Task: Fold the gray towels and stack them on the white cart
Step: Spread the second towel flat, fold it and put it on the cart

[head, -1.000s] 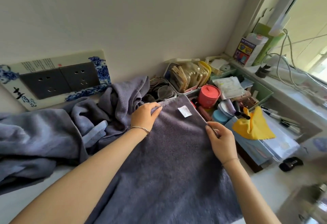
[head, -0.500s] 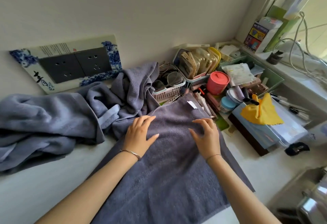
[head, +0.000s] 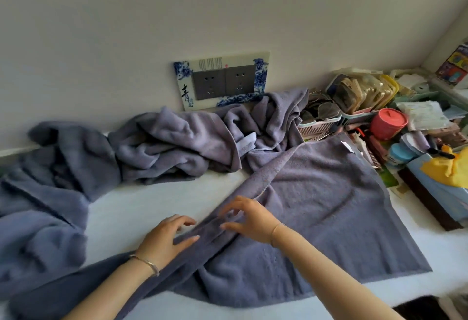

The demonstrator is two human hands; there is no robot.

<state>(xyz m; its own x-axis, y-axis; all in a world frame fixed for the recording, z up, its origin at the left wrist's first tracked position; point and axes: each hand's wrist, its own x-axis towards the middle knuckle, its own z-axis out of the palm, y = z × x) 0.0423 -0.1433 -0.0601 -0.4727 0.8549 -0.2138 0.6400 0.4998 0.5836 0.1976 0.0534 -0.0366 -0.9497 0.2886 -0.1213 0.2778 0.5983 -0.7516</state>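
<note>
Gray towel (head: 316,208) lies mostly flat on the white top (head: 152,203), but its near left edge is bunched up. The left hand (head: 166,240) rests on that edge with fingers spread and holds nothing. The right hand (head: 249,218) is just beside it, fingers bent over the bunch; I cannot tell if they pinch it. I think it is best to pull this edge flat first, then fold. More towels (head: 177,147) wait in a heap by the wall.
</note>
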